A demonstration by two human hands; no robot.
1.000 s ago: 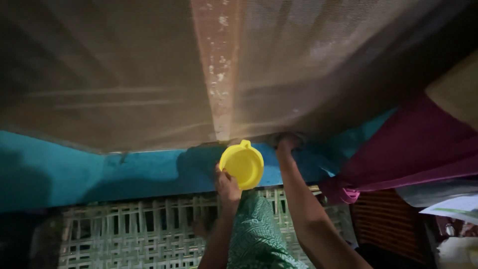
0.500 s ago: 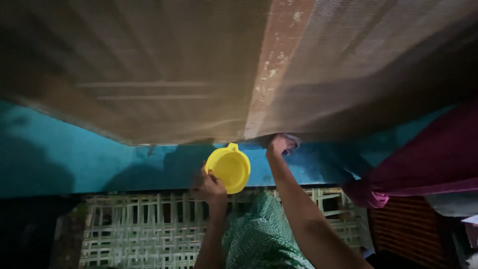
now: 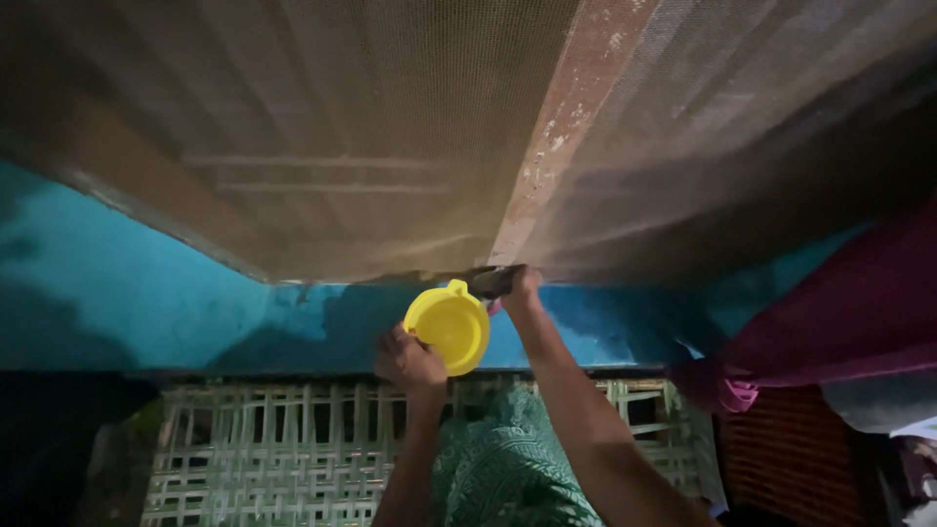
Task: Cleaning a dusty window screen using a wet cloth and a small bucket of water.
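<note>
My left hand (image 3: 410,358) grips the lower rim of a round yellow plastic container (image 3: 448,327) with a small tab at its top, held up against the blue wall (image 3: 195,312). Just right of it, my right hand (image 3: 517,288) reaches up to the lower edge of a brown mesh screen (image 3: 371,146), at the foot of its peeling wooden post (image 3: 556,146). The fingers are closed on a small dark thing at that edge; what it is I cannot tell. Both forearms rise from the bottom of the view.
A woven lattice of pale strips (image 3: 264,449) lies below the wall. Green patterned cloth (image 3: 508,468) sits between my arms. Magenta fabric (image 3: 839,312) hangs bunched at the right, with dark slats (image 3: 781,459) under it.
The right hand has slid left along the screen's lower edge toward the post. The left hand and yellow container stay about where they were; the view has shifted slightly.
</note>
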